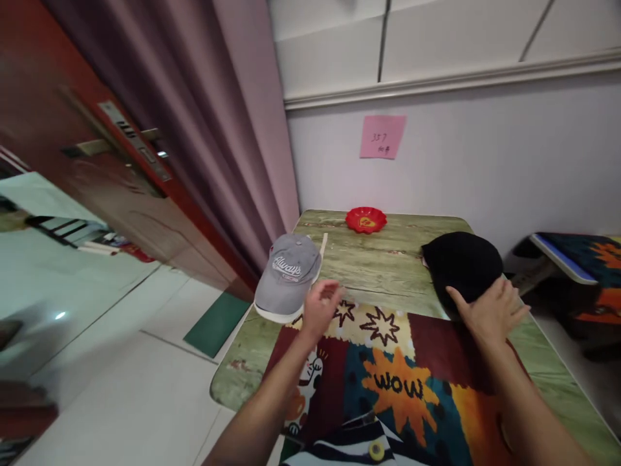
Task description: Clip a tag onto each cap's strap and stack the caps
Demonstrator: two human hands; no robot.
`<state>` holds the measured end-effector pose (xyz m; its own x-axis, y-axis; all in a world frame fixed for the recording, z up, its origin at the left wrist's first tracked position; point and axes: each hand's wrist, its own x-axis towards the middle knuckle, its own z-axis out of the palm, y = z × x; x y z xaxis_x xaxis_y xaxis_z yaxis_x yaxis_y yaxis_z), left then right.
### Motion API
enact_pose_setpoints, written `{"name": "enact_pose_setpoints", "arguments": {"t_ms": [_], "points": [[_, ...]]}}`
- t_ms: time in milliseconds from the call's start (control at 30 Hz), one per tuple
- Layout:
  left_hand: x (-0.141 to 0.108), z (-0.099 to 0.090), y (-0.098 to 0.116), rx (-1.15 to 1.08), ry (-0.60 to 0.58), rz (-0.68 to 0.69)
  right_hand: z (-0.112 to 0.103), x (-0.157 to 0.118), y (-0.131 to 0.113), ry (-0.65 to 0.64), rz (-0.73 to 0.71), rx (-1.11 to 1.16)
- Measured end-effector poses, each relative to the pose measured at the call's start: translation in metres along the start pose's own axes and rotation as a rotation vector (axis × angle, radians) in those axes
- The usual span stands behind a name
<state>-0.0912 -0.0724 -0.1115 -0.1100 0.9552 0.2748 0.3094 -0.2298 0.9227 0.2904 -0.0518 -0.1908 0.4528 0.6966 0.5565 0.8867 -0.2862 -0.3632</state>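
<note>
A grey baseball cap (291, 268) with white lettering lies at the left side of the table, its pale-edged brim toward me. Just right of its brim is my left hand (323, 309), loosely curved with the fingers apart and nothing in it. On the right side lies a black cap (463, 265). My right hand (492, 310) is at its near right edge, thumb and fingers spread; it seems to touch the cap, though I cannot tell how firmly. A colourful patterned cloth (381, 375) with "WOW" on it lies beneath both forearms.
At the back of the wood-patterned table (383, 259) sits a red scalloped dish (366, 220). A pink note (383, 136) is stuck to the wall behind. A purple curtain (242, 97) and a brown door (145, 181) stand left. Another table (577, 259) is at right.
</note>
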Motion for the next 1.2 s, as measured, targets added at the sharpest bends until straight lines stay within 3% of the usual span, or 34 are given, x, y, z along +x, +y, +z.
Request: {"name": "enact_pose_setpoints", "arguments": {"t_ms": [67,167,200,267,367,433,533,633,767,900,967,1067,1200], "points": [[0.029,-0.038,0.015,0.107,0.198,0.071,-0.008,-0.01,-0.012,0.06,-0.083,0.105],[0.076,-0.088,0.023,0.312,0.423,0.121,-0.012,-0.027,-0.031,-0.029,-0.228,0.233],[0.09,-0.098,0.021,0.427,0.453,0.122,-0.011,-0.032,-0.037,-0.067,-0.26,0.273],[0.112,-0.11,0.012,0.619,0.378,0.078,-0.009,-0.041,-0.046,-0.129,-0.292,0.363],[0.13,-0.111,-0.009,0.783,0.243,-0.07,-0.01,-0.05,-0.057,-0.217,-0.28,0.492],[0.132,-0.109,-0.02,0.802,0.223,-0.11,-0.015,-0.053,-0.06,-0.296,-0.257,0.542],[0.131,-0.111,-0.025,0.775,0.245,-0.058,-0.027,-0.053,-0.063,-0.407,-0.22,0.598],[0.126,-0.117,-0.015,0.741,0.254,0.016,-0.039,-0.05,-0.07,-0.524,-0.135,0.679],[0.115,-0.124,0.013,0.52,0.21,0.207,-0.052,-0.048,-0.1,-0.793,0.043,0.941],[0.095,-0.122,0.055,0.223,0.104,0.342,-0.065,-0.045,-0.152,-1.148,0.19,1.303],[0.083,-0.118,0.08,0.116,0.048,0.38,-0.067,-0.038,-0.179,-1.213,0.282,1.437],[0.064,-0.108,0.116,0.036,-0.036,0.391,-0.067,-0.017,-0.21,-1.212,0.429,1.491],[0.04,-0.093,0.143,0.026,-0.125,0.308,-0.079,0.013,-0.223,-1.362,0.393,1.557]]}}
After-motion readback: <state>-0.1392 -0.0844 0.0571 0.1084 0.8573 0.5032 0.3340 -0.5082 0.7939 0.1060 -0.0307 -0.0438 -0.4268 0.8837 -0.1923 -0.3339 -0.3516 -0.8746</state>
